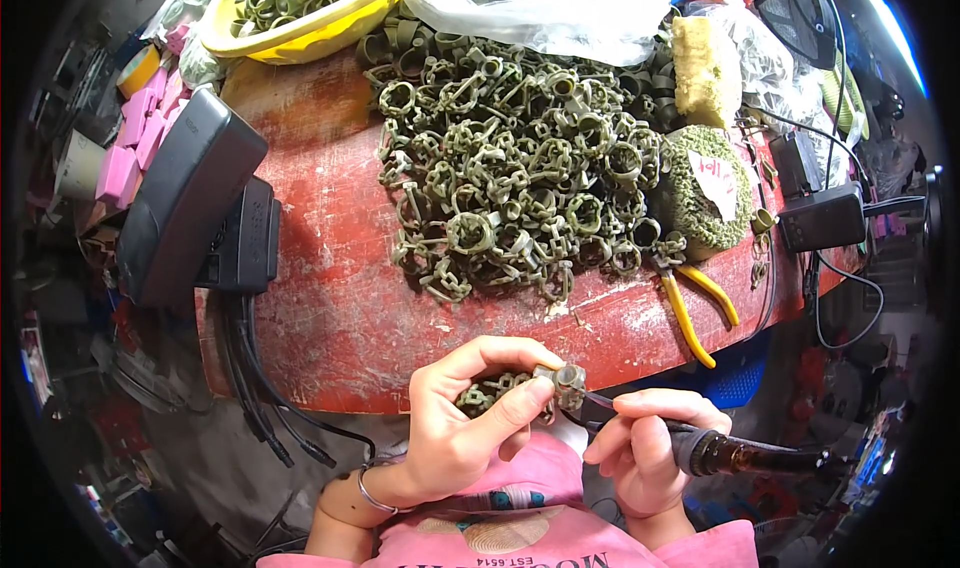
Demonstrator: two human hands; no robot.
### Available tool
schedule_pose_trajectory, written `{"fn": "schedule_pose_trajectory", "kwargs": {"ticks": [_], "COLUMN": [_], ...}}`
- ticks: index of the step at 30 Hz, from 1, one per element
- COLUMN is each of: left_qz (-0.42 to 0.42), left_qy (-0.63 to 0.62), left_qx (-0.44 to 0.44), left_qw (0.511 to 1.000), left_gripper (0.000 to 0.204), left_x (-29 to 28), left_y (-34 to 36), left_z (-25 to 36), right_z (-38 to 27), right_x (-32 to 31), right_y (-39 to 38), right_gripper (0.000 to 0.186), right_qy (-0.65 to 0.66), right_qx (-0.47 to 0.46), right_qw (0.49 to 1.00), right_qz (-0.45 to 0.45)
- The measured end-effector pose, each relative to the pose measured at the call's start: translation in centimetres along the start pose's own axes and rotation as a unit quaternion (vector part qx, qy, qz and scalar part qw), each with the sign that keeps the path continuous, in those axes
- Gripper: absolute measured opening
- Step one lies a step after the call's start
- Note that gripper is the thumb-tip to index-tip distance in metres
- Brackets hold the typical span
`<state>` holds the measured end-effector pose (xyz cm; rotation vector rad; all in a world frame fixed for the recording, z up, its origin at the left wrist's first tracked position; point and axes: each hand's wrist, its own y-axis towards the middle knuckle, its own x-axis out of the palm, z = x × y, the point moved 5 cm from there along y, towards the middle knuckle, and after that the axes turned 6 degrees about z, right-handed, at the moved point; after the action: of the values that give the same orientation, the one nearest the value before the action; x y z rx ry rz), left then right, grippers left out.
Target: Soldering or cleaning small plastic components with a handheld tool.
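My left hand (465, 418) is closed on a small cluster of olive-green molded pieces (565, 383), with rings and chain-like links, held near the table's front edge. My right hand (650, 438) grips a black pen-like tool (730, 453) with a thin metal tip, which reaches to the ring at the right end of the held cluster; whether it touches is hard to tell. A large heap of similar green pieces (520, 168) lies on the worn red table (310, 338) beyond my hands. Yellow-handled pliers (685, 323) lie at the heap's right front.
A yellow basin (300, 38) of green parts and a plastic bag (530, 3) sit at the back. A black device (190, 198) with cables stands left, beside pink blocks (140, 118). A sponge (700, 68), a green textured pad (710, 218) and black power units (820, 218) are right.
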<state>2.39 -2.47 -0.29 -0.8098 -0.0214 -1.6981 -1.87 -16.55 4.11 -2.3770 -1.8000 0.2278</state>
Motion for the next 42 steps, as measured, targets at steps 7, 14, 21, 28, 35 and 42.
{"fn": "schedule_pose_trajectory", "kwargs": {"ticks": [7, 14, 21, 28, 35, 42], "left_qz": [-0.003, -0.010, -0.035, -0.021, -0.028, -0.001], "left_qy": [-0.011, -0.003, -0.052, 0.054, -0.021, 0.102], "left_qx": [-0.019, -0.015, -0.049, 0.025, -0.042, 0.054], "left_qw": [1.000, 1.000, 0.997, 0.998, 0.998, 0.993], "left_gripper": [0.015, 0.014, 0.014, 0.015, 0.015, 0.015], "left_x": [-0.1, 0.1, 0.7, 0.9, 1.1, 0.8], "left_y": [0.0, 0.1, 0.1, 0.1, -0.4, 0.0], "left_z": [0.1, 0.3, 0.3, 0.6, 0.8, 1.2], "right_z": [0.6, 0.7, 1.4, 0.5, 2.1, 0.8], "right_x": [-0.4, -0.5, -0.8, -0.4, -0.6, -0.5], "right_y": [0.4, 0.3, 0.6, 0.0, 0.1, 0.3], "right_gripper": [0.017, 0.016, 0.016, 0.025, 0.027, 0.028], "right_qy": [0.029, 0.063, 0.092, 0.107, 0.064, 0.023], "right_qx": [0.012, -0.031, 0.014, -0.193, -0.094, -0.167], "right_qw": [0.998, 0.997, 0.994, 0.975, 0.993, 0.985], "right_qz": [0.061, 0.027, 0.061, 0.005, 0.035, -0.040]}}
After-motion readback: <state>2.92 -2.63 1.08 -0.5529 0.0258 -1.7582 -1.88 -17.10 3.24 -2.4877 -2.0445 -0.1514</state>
